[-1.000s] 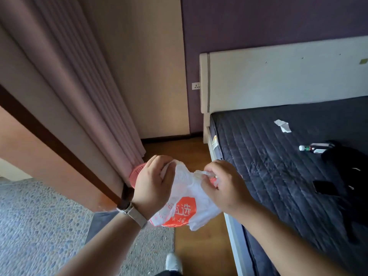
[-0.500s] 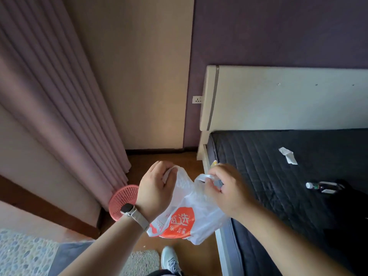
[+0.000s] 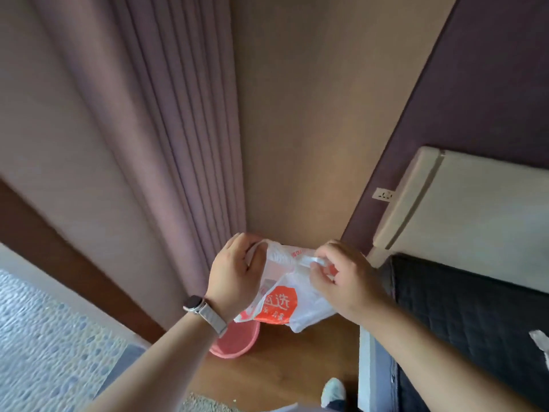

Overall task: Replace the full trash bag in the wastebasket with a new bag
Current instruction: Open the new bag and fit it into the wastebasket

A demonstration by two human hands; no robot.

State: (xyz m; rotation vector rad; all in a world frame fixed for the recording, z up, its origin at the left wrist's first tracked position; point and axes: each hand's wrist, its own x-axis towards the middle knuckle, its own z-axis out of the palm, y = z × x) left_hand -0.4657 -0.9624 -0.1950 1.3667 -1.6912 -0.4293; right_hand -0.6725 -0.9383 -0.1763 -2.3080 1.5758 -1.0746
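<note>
A white plastic bag point(image 3: 285, 295) with an orange printed label hangs in the air between both hands. My left hand point(image 3: 234, 272), with a watch on its wrist, grips the bag's left handle. My right hand point(image 3: 344, 278) pinches the right handle, and the bag's top is stretched between them. Below the bag, a pink wastebasket point(image 3: 237, 341) stands on the wooden floor next to the curtain; my left forearm and the bag hide most of it.
Mauve curtains point(image 3: 166, 144) hang at the left, touching the floor by the wastebasket. A bed with a dark quilted mattress point(image 3: 475, 322) and a pale headboard point(image 3: 463, 215) fills the right. A pebble-patterned rug point(image 3: 44, 346) lies at lower left. My shoe point(image 3: 334, 392) is on the floor.
The view has swung left and closer to the corner. The wastebasket now sits directly under the bag. Both hands have pulled the bag's handles a little further apart.
</note>
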